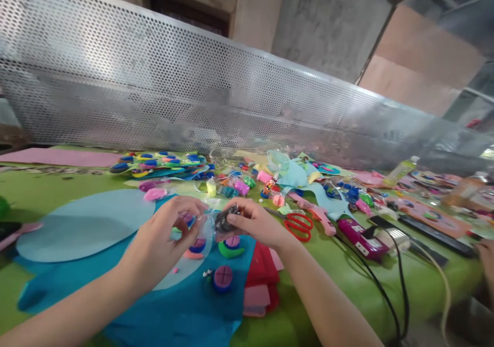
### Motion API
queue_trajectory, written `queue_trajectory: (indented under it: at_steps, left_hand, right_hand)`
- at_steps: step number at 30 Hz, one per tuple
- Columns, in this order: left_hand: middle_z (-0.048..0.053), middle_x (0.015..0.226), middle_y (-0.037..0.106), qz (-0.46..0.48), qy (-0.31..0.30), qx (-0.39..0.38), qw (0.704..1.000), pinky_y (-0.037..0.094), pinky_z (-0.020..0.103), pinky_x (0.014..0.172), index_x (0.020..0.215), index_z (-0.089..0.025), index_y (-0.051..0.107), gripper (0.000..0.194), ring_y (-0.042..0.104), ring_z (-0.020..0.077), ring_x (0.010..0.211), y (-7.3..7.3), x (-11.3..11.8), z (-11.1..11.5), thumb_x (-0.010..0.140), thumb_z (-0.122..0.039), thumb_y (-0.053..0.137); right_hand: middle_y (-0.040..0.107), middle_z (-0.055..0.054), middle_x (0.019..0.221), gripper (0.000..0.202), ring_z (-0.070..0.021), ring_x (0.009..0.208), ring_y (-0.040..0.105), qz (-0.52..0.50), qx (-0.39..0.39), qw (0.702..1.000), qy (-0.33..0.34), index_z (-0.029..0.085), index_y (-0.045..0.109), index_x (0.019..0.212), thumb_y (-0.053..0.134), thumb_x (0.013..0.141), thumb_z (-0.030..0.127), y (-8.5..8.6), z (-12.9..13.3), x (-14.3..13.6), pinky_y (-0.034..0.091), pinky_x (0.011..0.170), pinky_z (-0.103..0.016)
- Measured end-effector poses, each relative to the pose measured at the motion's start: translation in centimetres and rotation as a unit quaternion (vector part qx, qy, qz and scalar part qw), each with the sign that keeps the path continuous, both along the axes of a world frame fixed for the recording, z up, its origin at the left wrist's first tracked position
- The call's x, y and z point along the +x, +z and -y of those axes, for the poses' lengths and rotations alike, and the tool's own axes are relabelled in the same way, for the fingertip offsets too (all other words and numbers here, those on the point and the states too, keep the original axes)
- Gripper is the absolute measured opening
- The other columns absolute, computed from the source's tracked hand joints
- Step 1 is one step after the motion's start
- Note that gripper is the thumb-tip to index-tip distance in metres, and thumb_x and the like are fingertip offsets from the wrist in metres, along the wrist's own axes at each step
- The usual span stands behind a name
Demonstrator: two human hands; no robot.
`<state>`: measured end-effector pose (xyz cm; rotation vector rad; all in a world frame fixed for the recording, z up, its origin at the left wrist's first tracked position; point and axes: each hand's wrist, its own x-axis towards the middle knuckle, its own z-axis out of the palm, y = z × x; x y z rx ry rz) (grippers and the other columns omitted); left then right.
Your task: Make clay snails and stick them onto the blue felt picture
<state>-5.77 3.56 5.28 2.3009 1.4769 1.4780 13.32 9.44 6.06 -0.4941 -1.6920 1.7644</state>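
Note:
My right hand (pixel 250 221) grips a small clear plastic bag with dark clay-like stuff (pixel 224 221) in it. My left hand (pixel 164 231) pinches the other, see-through end of that bag (pixel 208 226). Beneath them lies a pale blue round sheet (pixel 170 281) on a blue sheet (pixel 173 316). Small round pieces in blue and purple sit there, one with a green curved strip (pixel 230 250). Nearer me, a purple-topped round piece (pixel 223 277) has small googly eyes (pixel 207 273) beside it.
Red-handled scissors (pixel 299 226), a pink glue gun (pixel 322 218) and a purple power box (pixel 360 239) with cables lie to the right. Red and pink sheets (pixel 262 270) are stacked nearby. Bagged clay (pixel 241 186) is heaped behind. Another person's hand (pixel 487 257) shows at the right edge.

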Motion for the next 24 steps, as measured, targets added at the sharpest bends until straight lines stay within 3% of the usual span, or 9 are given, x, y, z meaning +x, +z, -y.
queue_trajectory:
  at_steps: [3, 7, 13, 24]
  left_hand:
    - [0.001, 0.092, 0.060, 0.002, -0.013, 0.074, 0.997, 0.050, 0.019, 0.053, 0.082, -0.023, 0.046, 0.006, 0.063, 0.0130, 0.075, 0.30, -0.08, 0.27, 0.083, -0.019, 0.051]
    - [0.003, 0.103, 0.061, -0.092, -0.048, 0.149, 0.983, 0.052, 0.022, 0.066, 0.083, -0.022, 0.054, 0.010, 0.062, 0.0145, 0.086, 0.86, -0.30, 0.58, 0.082, -0.012, 0.053]
    - [0.005, 0.110, 0.060, -0.109, -0.052, 0.143, 0.982, 0.052, 0.026, 0.075, 0.083, -0.021, 0.060, 0.011, 0.061, 0.0149, 0.085, 0.48, -0.41, 0.43, 0.085, -0.016, 0.050]
    - [0.006, 0.101, 0.064, -0.121, -0.040, 0.149, 0.981, 0.052, 0.026, 0.068, 0.076, -0.019, 0.059, 0.014, 0.062, 0.0150, 0.080, 0.58, -0.02, 0.15, 0.083, -0.014, 0.049]
  right_hand:
    - [0.058, 0.003, 0.077, 0.019, -0.0118, 0.063, 0.064, -0.035, -0.008, 0.999, -0.003, 0.021, 0.056, 0.085, 0.063, 0.075, 0.036, -0.13, 0.03, 0.00, 0.054, 0.068, -0.031]
    - [0.058, 0.003, 0.076, 0.019, -0.0101, 0.064, 0.063, -0.049, -0.002, 0.999, -0.008, 0.021, 0.058, 0.087, 0.064, 0.075, 0.034, -0.15, -0.05, -0.01, 0.054, 0.068, -0.029]
    - [0.058, 0.003, 0.076, 0.024, -0.0108, 0.069, 0.061, 0.032, 0.011, 0.998, -0.054, 0.019, 0.057, 0.083, 0.066, 0.070, 0.038, 0.39, 0.22, -0.18, 0.051, 0.065, -0.024]
    - [0.053, 0.002, 0.077, 0.022, -0.0099, 0.068, 0.052, 0.139, 0.163, 0.974, -0.076, 0.019, 0.056, 0.084, 0.060, 0.076, 0.038, 0.66, 0.37, 0.02, 0.042, 0.060, -0.021]
